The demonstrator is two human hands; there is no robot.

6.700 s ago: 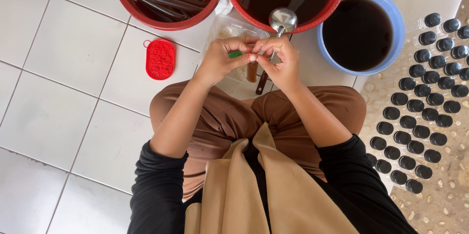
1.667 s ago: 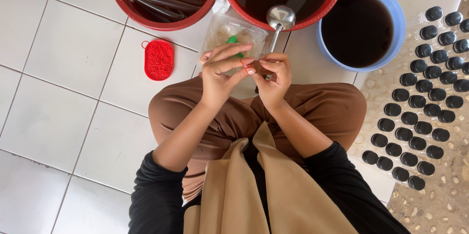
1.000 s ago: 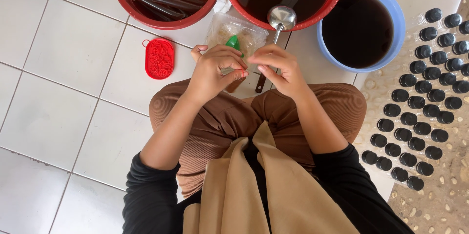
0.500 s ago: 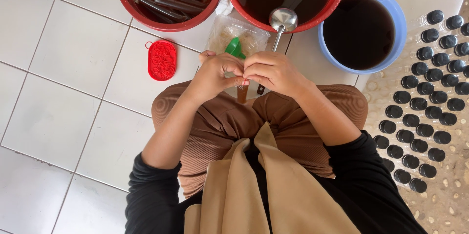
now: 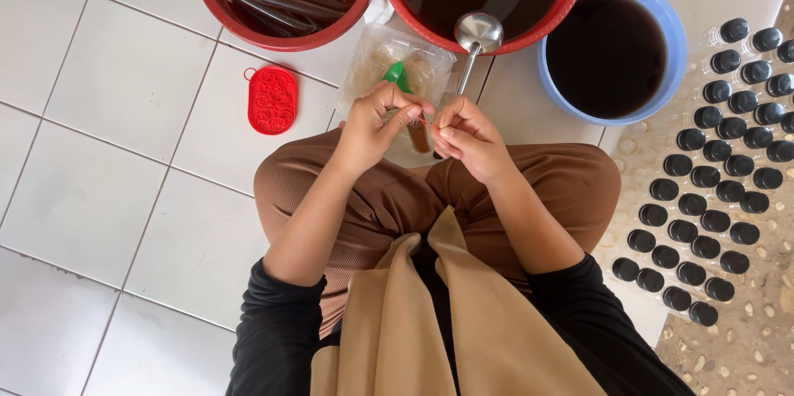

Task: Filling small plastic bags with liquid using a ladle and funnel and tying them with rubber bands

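Observation:
My left hand (image 5: 376, 120) and my right hand (image 5: 465, 136) meet above my knees. Between their fingertips they pinch a narrow plastic tube of dark brown liquid (image 5: 419, 136) and a thin red rubber band stretched across its top. A green funnel (image 5: 396, 75) pokes up just beyond my left hand, over a clear plastic bag (image 5: 382, 55) lying on the floor tiles. A metal ladle (image 5: 477, 33) leans on the rim of the big red basin (image 5: 571, 0) that holds dark liquid.
A second red basin (image 5: 285, 34) at the top left holds several filled dark tubes. A blue bucket (image 5: 668, 25) of dark liquid stands at the right. Rows of black-capped bottles (image 5: 716, 171) fill the right side. A red oval case of rubber bands (image 5: 272, 99) lies on the white tiles.
Both hands have stayed together in front of my knees, fingers working around the tube's top. They dropped slightly toward me, and the green funnel now shows beyond them.

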